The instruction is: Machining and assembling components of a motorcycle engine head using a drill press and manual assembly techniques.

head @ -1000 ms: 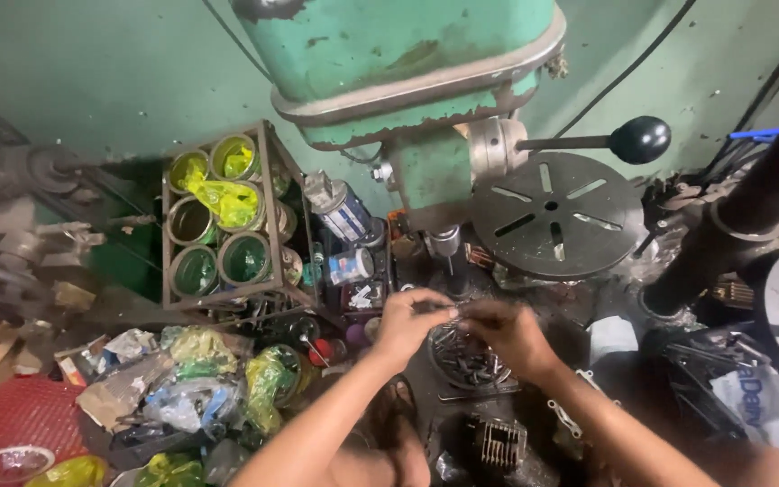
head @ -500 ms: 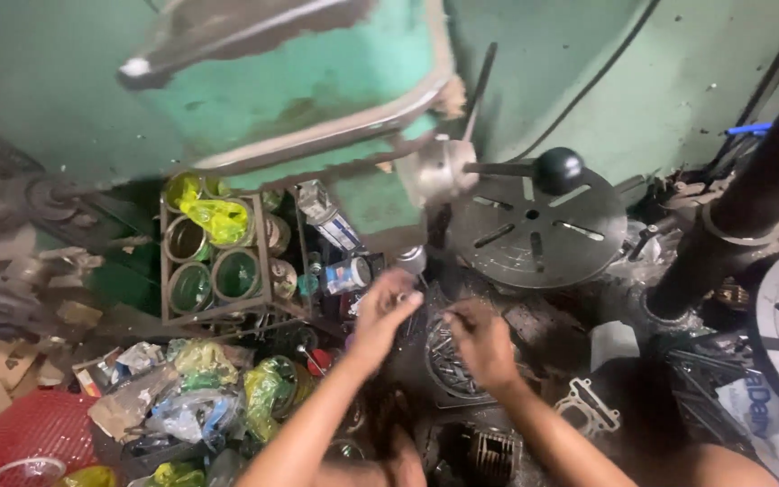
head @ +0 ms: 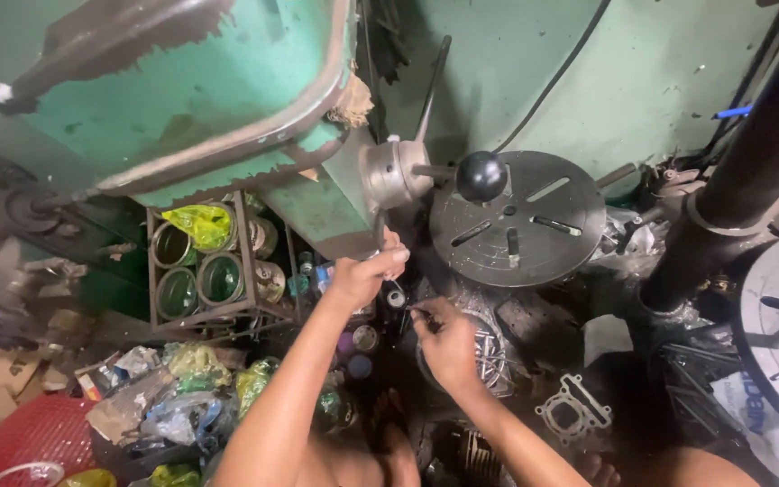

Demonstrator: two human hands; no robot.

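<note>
My left hand (head: 364, 275) reaches up and is closed around the lower spoke of the feed handle on the green drill press (head: 191, 108), just below the metal hub (head: 389, 176). My right hand (head: 444, 338) sits lower and to the right, its fingertips pinched on a small thin metal piece (head: 415, 311) under the machine's head. What lies directly beneath that piece is hidden in shadow. A black ball knob (head: 481, 176) ends another spoke of the handle.
A round slotted metal table (head: 520, 221) stands behind my hands, with a dark column (head: 737, 198) at right. A wire rack of green cans (head: 200, 271) is at left, with crumpled bags (head: 164, 397) and a red basket (head: 20, 433) below. A bowl of metal bits (head: 493, 356) and a gasket (head: 574, 406) lie nearby.
My left hand has risen from beside the right hand and taken hold of the handle spoke. The right hand has dropped slightly. The view has moved closer to the machine.
</note>
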